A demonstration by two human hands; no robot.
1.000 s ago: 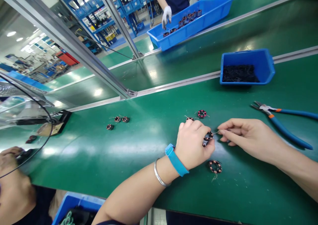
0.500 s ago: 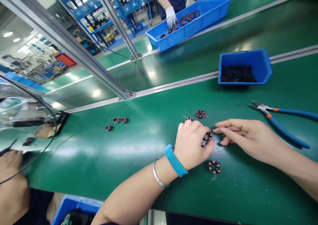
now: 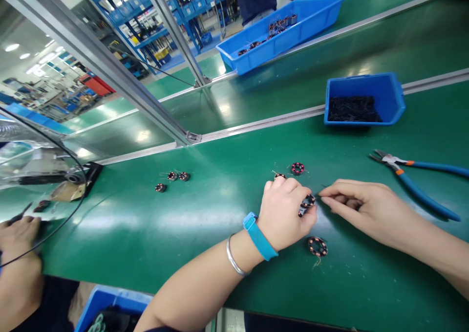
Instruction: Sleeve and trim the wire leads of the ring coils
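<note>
My left hand (image 3: 284, 207), wearing a blue wristband, is closed around a small ring-shaped stator (image 3: 308, 201) with copper windings. Just right of it, my right hand (image 3: 353, 200) pinches a thin wire (image 3: 319, 195) at the stator's edge; the fingertips hide most of it. A second wound stator (image 3: 317, 247) lies on the bench below my hands, its thin leads pointing down. Above them rests a stator with reddish windings (image 3: 298, 168). Another stator (image 3: 279, 175) shows partly behind my left knuckles.
Blue-handled cutting pliers (image 3: 414, 175) lie open at right. Behind stands a blue bin (image 3: 397, 99) of thin black pieces. A long blue tray (image 3: 311, 24) across the bench holds several stators. More stators (image 3: 172, 176) lie left, beyond which a co-worker's hand (image 3: 20, 232) holds a dark tool.
My right fingers have drawn together into a tighter pinch beside the stator. The gloved hand across the bench has left the long tray. My left hand keeps its grip.
</note>
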